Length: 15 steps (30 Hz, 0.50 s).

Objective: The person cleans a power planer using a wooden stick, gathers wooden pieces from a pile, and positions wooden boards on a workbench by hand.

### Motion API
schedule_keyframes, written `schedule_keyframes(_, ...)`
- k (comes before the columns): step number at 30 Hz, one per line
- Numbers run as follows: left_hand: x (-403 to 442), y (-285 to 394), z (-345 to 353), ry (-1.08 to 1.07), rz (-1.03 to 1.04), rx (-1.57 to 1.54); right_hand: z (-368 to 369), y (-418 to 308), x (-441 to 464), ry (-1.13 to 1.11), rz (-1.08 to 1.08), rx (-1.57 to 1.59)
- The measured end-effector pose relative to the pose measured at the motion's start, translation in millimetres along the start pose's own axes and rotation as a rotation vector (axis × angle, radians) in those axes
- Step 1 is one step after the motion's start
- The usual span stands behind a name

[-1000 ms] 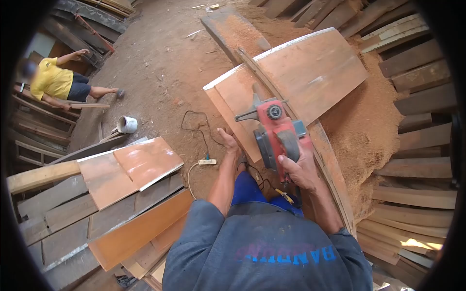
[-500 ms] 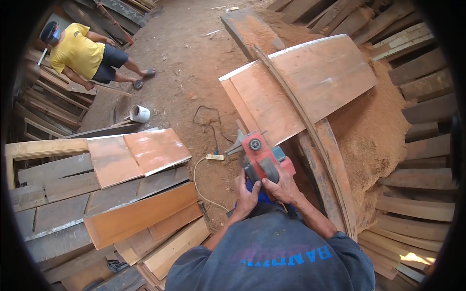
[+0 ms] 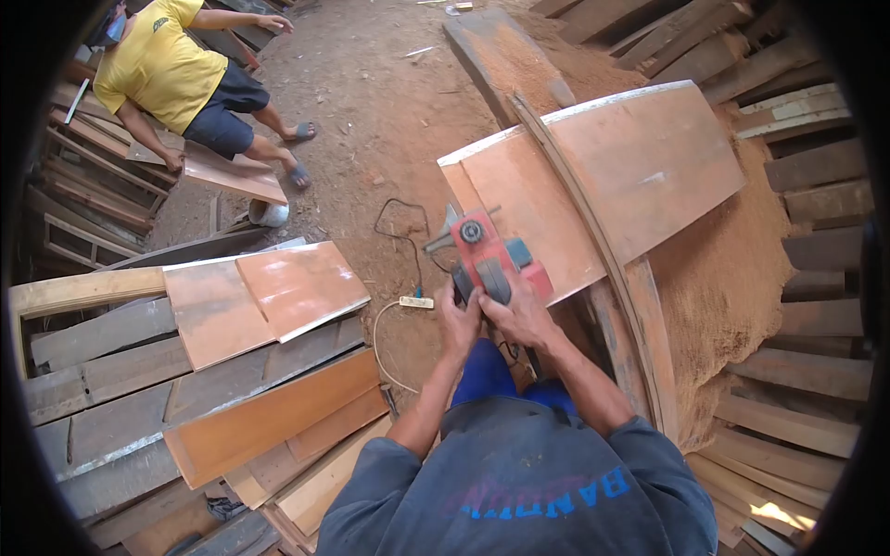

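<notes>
A red electric hand planer (image 3: pixel 486 254) with a dark knob and grey handle is held in front of my body. My left hand (image 3: pixel 458 320) is closed on the near left part of it. Closed beside it, my right hand (image 3: pixel 519 313) grips the rear right portion, and the two thumbs nearly meet. Just beyond the planer lies a wide reddish wooden panel (image 3: pixel 667 153) with a white edge. A long narrow wood strip (image 3: pixel 579 208) crosses over this panel. Whether the planer touches the panel I cannot tell.
Sawdust (image 3: pixel 714 306) is heaped on the right, beside stacked planks (image 3: pixel 820 250). More panels (image 3: pixel 301 287) lie on boards at left. A power strip (image 3: pixel 416 302) and cable rest on the ground. A person in a yellow shirt (image 3: pixel 162 65) carries a board (image 3: pixel 232 174) near a white bucket (image 3: pixel 270 214).
The planer and my hands have shifted slightly left and farther from my body. The person in yellow has stepped closer, one arm stretched out, with the carried board now showing its broad face.
</notes>
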<state>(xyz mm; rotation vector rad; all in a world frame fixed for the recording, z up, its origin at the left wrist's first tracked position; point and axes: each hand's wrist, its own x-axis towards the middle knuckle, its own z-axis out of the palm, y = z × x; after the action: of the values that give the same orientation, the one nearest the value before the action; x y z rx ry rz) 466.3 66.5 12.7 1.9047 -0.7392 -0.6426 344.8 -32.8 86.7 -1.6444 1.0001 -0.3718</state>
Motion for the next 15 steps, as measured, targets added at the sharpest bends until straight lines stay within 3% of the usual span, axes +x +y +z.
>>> schedule_keyframes(1,21,5,-5,0.007,0.008,0.056,4,-4,20,-0.002,-0.015,-0.007)
schedule_keyframes(3,68,9,-8,-0.05,-0.014,-0.251,10,-13,60,0.05,-0.141,0.055)
schedule_keyframes(5,121,-23,-6,0.033,0.153,-0.095,11,-21,105,0.009,-0.101,0.055)
schedule_keyframes(7,161,-19,-12,-0.029,0.046,-0.273,18,-21,153,0.009,-0.28,-0.09)
schedule_keyframes(9,181,8,-26,-0.088,-0.011,-0.122,11,-49,168,-0.031,-0.116,0.074)
schedule_keyframes(15,142,5,-16,-0.051,0.044,-0.277,8,-36,131,-0.031,-0.066,0.105)
